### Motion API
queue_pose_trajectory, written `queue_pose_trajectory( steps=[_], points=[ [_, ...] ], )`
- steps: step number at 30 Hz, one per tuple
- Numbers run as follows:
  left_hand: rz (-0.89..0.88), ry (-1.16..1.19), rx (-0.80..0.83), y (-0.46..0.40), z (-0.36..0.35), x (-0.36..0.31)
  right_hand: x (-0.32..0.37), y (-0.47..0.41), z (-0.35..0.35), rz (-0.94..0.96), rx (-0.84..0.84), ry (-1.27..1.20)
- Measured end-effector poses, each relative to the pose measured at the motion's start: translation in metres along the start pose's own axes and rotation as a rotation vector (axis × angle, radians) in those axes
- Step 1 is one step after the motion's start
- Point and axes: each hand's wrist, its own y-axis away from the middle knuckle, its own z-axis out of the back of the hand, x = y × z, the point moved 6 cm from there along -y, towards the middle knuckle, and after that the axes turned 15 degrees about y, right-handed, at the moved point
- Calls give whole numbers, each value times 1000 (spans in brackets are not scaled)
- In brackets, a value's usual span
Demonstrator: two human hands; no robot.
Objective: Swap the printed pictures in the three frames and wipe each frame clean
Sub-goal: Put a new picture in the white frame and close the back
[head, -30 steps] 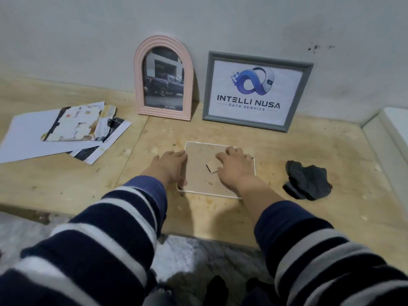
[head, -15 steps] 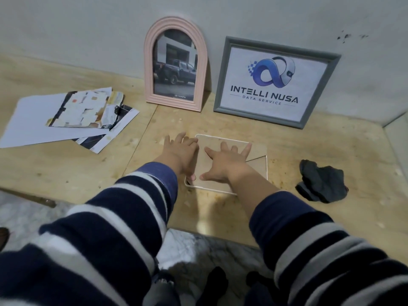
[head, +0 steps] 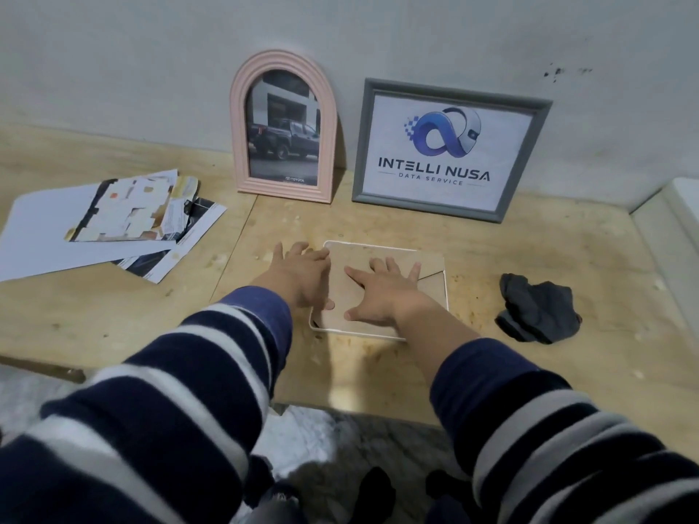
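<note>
A white frame lies face down on the wooden table, its brown backing board up. My right hand presses flat on the backing with fingers spread. My left hand rests on the frame's left edge, thumb on the near left corner. A pink arched frame holding a truck photo leans on the wall. Beside it on the right leans a grey frame holding a logo print. Loose printed pictures lie stacked at the left.
A dark grey cloth lies crumpled on the table right of the white frame. The wooden table ends at a near edge above a marbled floor. A white ledge borders the table's far right.
My right hand went from a curled grip on the backing's stand to flat and spread across the backing. My left hand's fingers straightened out along the frame's left edge.
</note>
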Motion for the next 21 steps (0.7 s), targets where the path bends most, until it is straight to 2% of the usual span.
queue_pose_trajectory(
  steps=[3,8,16,21],
  points=[
    [-19,-76,-22,-1,0,-7,-2,1,-4,-8,-5,-61],
    [-3,-45,-24,-2,-6,-3,-3,3,-9,-6,-47,-83],
    [-27,41,-52,1,-10,-6,-14,33,-17,-13,-353,-99],
    [-6,125,-40,0,-13,-12,-23,31,-5,11,-345,101]
  ],
)
